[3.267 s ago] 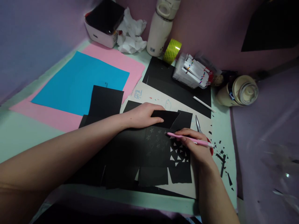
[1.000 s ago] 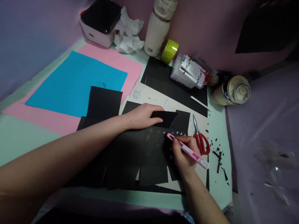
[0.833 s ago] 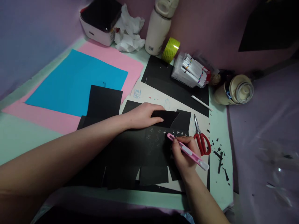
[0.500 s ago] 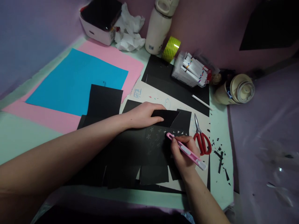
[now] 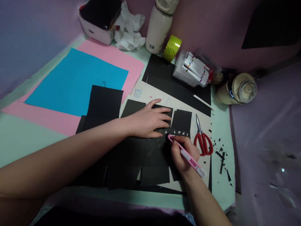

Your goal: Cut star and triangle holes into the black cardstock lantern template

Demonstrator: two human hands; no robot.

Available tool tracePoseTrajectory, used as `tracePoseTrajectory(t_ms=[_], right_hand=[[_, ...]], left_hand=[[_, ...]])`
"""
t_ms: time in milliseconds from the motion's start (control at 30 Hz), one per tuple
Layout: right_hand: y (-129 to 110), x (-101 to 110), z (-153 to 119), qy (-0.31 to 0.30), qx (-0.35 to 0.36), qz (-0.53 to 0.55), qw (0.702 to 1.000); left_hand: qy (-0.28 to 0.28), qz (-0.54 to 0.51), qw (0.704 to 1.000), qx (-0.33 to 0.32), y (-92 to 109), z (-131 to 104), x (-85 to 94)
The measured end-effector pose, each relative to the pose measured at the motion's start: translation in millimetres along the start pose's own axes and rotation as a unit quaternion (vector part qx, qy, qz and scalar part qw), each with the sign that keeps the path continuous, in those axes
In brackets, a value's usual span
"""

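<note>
My left hand point(image 5: 152, 119) lies flat with fingers spread on a large black paper point(image 5: 131, 153) that has flaps along its edges. In my right hand point(image 5: 187, 150) is a pink utility knife point(image 5: 190, 160), its tip end at the paper just right of my left fingers. Whether the blade is out I cannot tell. Small cut-out shapes, several of them triangles, show pale in a row near the knife's tip. Faint drawn outlines on the paper are partly covered by my left hand. Red-handled scissors point(image 5: 202, 138) rest right of the paper.
Black scraps point(image 5: 221, 160) are scattered on the right. Blue paper point(image 5: 80, 81) overlaps pink paper point(image 5: 131, 62) at left. Along the back stand a bottle point(image 5: 158, 29), yellow tape roll point(image 5: 172, 48), marker box point(image 5: 194, 70) and cup point(image 5: 236, 89). A white stick point(image 5: 203, 102) lies on black paper.
My left hand has gone from holding a raised flap to lying flat with fingers spread; the flap is down. My right hand still holds the knife, shifted only slightly.
</note>
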State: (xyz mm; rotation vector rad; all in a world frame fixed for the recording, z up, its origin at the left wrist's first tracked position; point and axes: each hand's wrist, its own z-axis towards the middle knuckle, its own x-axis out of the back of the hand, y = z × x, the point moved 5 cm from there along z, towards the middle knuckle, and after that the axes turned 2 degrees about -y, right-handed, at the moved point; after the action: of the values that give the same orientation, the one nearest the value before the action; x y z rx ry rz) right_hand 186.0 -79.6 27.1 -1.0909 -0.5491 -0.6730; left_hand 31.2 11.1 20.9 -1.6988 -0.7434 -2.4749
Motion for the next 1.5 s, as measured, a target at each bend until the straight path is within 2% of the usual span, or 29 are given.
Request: tracePoseTrajectory(t_ms=[67, 233, 333, 667, 933, 1133, 1500], right_hand=[[0, 1, 1, 0.009, -0.007, 0.007, 1.0], [7, 0, 5, 0.028, -0.073, 0.047, 0.996], [8, -2, 6, 0.038, -0.103, 0.034, 0.993], [6, -5, 2, 0.035, -0.109, 0.0, 0.993], [5, -5, 3, 0.035, -0.099, 0.011, 0.994], [7, -6, 3, 0.037, -0.12, 0.014, 0.992], [12, -8, 0, 0.018, -0.131, 0.038, 0.991]], left_hand=[[-0.034, 0.002, 0.999, 0.007, -1, 0, -4.9], [-0.07, -0.002, 0.997, 0.021, -1, 3, -7.9], [-0.094, -0.034, 0.994, 0.038, -2, 2, -11.5], [-0.093, -0.059, 0.993, 0.047, -5, 0, -14.0], [-0.077, -0.085, 0.992, 0.047, -6, 1, -12.7], [-0.094, -0.066, 0.992, 0.051, -5, 1, -13.6], [-0.076, -0.097, 0.991, 0.055, -7, 1, -13.2]])
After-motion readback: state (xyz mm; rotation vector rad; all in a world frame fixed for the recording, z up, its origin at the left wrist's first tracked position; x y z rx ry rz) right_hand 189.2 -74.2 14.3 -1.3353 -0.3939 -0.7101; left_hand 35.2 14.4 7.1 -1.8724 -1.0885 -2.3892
